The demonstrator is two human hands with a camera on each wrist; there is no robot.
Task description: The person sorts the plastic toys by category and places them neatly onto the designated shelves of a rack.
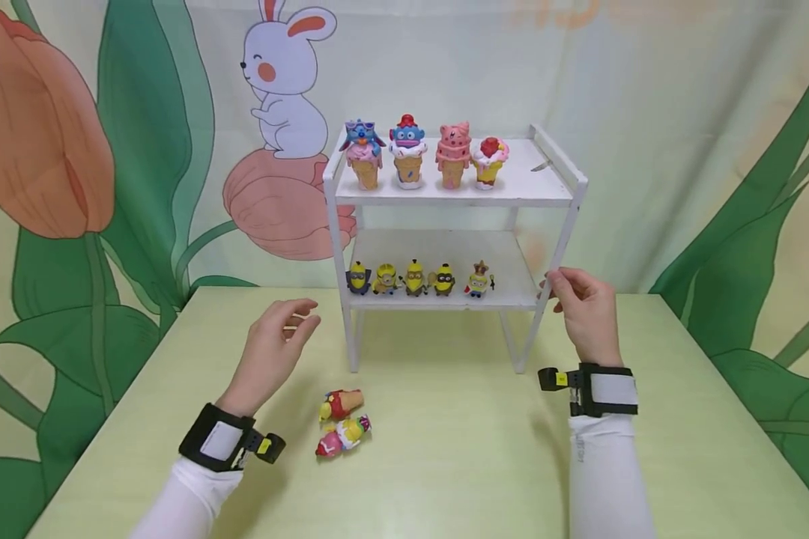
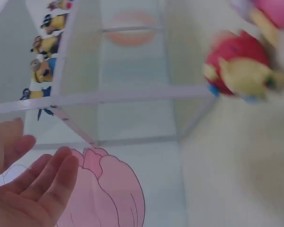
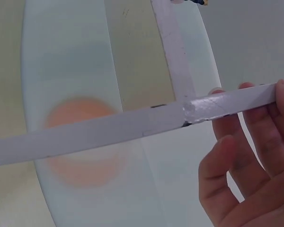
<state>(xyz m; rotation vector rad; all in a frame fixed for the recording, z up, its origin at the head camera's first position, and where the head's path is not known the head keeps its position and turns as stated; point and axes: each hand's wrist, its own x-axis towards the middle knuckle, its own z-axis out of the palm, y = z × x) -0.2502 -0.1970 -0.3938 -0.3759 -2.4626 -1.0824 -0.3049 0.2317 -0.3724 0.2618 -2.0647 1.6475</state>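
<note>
A white two-tier shelf [image 1: 431, 299] stands on the table, and my right hand [image 1: 583, 307] grips its right front post. In the right wrist view, the fingers of the right hand [image 3: 260, 156] pass behind the post [image 3: 236, 101], with the thumb on its near side. Left of the shelf, my left hand [image 1: 276, 344] hovers with loosely bent fingers, holding nothing. The left wrist view shows the left hand [image 2: 33, 184] apart from the post. Several ice-cream-cone figures [image 1: 409, 157] stand on the upper tier. Small yellow figures [image 1: 414, 278] line the lower tier's front.
On the table [image 1: 445, 464], in front of the shelf's left side, lie a red-and-yellow cone figure [image 1: 342, 404] and a pink, white and yellow toy [image 1: 350, 432]. A small grey mark or object [image 1: 541, 166] shows on the upper tier's right. A printed curtain [image 1: 647, 150] hangs behind.
</note>
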